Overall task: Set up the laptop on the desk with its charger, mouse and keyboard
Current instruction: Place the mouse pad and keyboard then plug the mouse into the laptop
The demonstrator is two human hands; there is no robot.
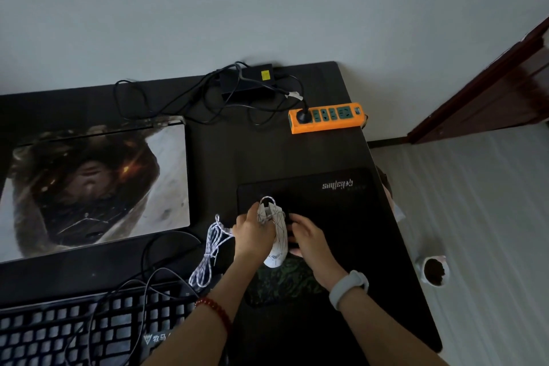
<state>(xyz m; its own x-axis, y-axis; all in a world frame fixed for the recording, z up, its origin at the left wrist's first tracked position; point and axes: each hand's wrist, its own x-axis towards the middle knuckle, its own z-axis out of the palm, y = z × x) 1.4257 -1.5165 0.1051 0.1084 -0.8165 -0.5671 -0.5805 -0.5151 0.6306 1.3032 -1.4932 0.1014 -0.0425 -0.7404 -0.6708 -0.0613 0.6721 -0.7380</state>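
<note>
Both the left hand [252, 232] and right hand [306, 236] gripped the light, rigid white mouse [277, 242] by its flanks, its limp braided cable [208, 252] trailing toward the counter's front edge.

The mouse pad [306, 202] carries pale lettering near its far right corner, printed upside down to this view; it seems to be a brand word, but the letters cannot be made out with certainty. The front edge of the keyboard [89, 327] bears a small winged emblem followed by the Chinese characters 牧马, cut off by the forearm. The charger brick [246, 76] has a yellow sticker, its print too small to read.
</note>
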